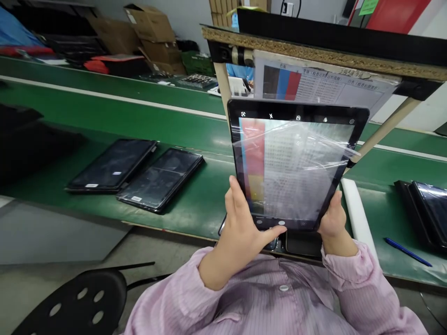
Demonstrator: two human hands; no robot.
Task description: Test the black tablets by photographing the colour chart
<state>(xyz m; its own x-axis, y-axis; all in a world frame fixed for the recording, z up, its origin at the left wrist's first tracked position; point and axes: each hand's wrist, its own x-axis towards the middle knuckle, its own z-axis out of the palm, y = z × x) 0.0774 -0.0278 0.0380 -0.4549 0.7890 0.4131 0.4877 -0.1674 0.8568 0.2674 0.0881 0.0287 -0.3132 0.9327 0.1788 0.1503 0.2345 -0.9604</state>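
A black tablet [293,172] is held up in front of me, tilted slightly, with loose clear film over its screen. The screen has a camera app on, showing a blurred view of a printed sheet with colour blocks. My left hand [240,228] grips the lower left edge, its thumb stretched across the bottom near the round shutter button. On the lower right edge my right hand [334,218] is closed, its fingers mostly hidden behind the tablet. Behind the tablet, the printed chart [324,88] with dark, blue and red blocks hangs from a wooden shelf [314,53].
Two tablets [160,179] lie on the green bench [195,204] to the left. At right are a blue pen [408,251], stacked dark tablets [428,209] and a white foam strip [359,218]. A black chair [73,302] stands at lower left; cardboard boxes [150,28] are behind.
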